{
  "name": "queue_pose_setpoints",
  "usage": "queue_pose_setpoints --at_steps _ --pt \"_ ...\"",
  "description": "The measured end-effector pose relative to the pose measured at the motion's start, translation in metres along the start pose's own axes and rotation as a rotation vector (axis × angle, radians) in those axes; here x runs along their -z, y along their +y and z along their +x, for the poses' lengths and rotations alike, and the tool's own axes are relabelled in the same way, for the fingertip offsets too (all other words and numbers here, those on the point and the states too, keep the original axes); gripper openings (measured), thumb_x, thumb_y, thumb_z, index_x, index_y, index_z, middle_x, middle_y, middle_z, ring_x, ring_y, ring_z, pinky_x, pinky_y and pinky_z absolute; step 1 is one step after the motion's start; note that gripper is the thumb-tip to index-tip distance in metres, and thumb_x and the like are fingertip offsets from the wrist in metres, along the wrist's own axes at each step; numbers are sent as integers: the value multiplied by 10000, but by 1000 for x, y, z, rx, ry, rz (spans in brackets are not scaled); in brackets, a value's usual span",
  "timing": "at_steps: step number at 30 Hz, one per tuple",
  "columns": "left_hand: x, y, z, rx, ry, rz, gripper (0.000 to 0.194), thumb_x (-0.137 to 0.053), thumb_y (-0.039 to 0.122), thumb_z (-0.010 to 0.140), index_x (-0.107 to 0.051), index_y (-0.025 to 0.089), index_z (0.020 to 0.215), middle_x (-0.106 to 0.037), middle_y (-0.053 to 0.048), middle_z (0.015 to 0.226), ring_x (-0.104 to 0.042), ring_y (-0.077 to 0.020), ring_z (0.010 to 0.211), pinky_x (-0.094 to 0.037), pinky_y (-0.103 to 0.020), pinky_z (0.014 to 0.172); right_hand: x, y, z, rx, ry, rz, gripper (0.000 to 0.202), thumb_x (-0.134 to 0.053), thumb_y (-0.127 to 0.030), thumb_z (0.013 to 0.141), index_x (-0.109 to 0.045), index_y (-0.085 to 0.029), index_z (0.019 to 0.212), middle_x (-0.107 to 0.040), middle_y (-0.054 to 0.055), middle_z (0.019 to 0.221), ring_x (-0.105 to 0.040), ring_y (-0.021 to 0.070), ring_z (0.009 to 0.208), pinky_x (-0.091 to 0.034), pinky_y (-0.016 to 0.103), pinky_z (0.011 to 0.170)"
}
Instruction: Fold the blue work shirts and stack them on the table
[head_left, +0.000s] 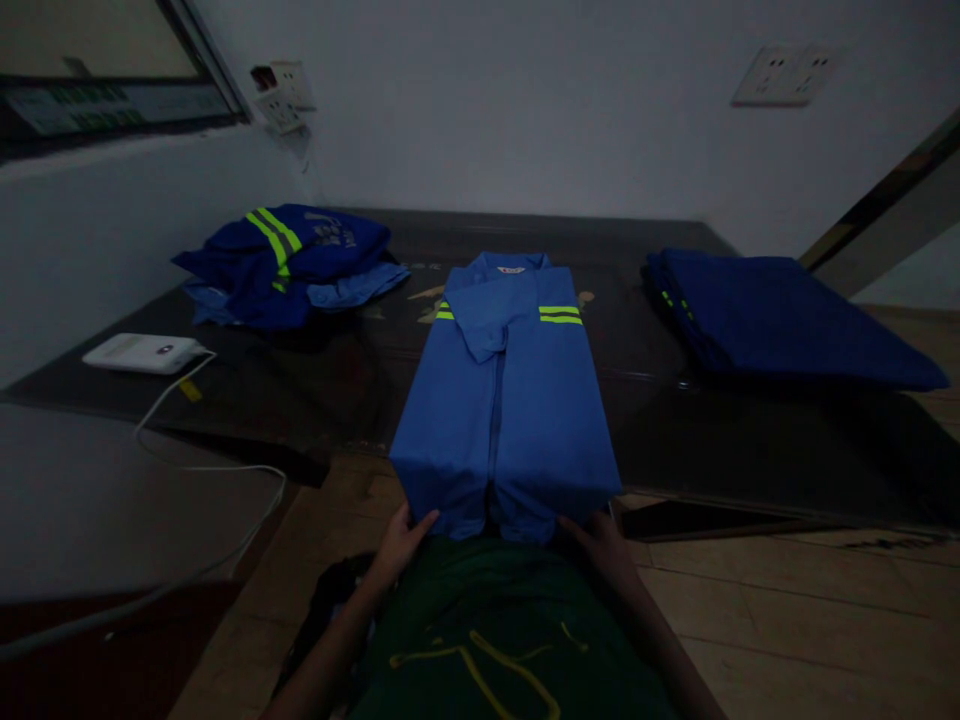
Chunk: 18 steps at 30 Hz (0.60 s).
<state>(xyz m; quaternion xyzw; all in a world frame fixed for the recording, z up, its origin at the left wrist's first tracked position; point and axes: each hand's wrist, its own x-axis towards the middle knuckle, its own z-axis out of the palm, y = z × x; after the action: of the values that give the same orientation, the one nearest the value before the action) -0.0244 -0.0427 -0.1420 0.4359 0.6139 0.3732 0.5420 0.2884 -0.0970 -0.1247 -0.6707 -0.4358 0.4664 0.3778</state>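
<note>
A light blue jacket with yellow-green stripes lies on the dark table, its collar toward the wall and one sleeve folded across its upper front. Its lower end hangs over the table's near edge. My left hand pinches the lower left corner between thumb and fingers. At the lower right corner, my right hand grips the cloth in the same way, its fingers partly hidden by the fabric and shadow.
A crumpled pile of dark blue clothes lies at the back left. A white device with a cable sits at the left edge. Folded dark blue garments are on the right. Sockets are on the wall behind.
</note>
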Motion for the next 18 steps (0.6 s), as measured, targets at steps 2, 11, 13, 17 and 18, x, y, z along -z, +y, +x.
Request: queue_pose_setpoints --at_steps 2,11,13,17,18 --pt "0 3 -6 -11 4 1 645 -765 612 550 -645 131 962 -708 -154 1073 -644 -339 1048 -478 -467 964 2 -3 -7 8 -13 6 489 -659 -555 716 -700 -139 970 -706 133 1086 -639 339 1049 -476 485 956" --pt "13 73 -70 -115 20 -44 843 -736 479 695 -278 240 1361 -713 -43 856 -703 -245 729 -585 -365 656 18 -38 -62 -49 84 216 756 -733 -522 678 -494 -209 1324 -667 120 1179 -648 302 1052 -543 448 878" --pt "21 95 -84 -175 50 22 796 -736 447 700 -327 265 1359 -709 -39 868 -696 -237 733 -579 -351 661 24 -53 -78 -37 130 282 913 -726 -499 702 -277 -266 1461 -659 115 1187 -666 277 1012 -574 414 803" --pt "37 125 -105 -308 89 167 383 -739 526 646 -659 235 880 -689 -50 845 -662 -255 808 -549 -336 721 43 -83 -105 4 160 202 691 -740 -491 687 -494 -328 1313 -699 85 1057 -686 265 908 -587 353 707" --pt "41 130 -108 -320 82 151 385 -711 584 644 -667 231 789 -681 -50 814 -652 -257 798 -543 -337 715 50 -88 -109 28 160 150 532 -745 -496 675 -612 -319 1159 -706 76 1013 -685 264 887 -585 340 706"
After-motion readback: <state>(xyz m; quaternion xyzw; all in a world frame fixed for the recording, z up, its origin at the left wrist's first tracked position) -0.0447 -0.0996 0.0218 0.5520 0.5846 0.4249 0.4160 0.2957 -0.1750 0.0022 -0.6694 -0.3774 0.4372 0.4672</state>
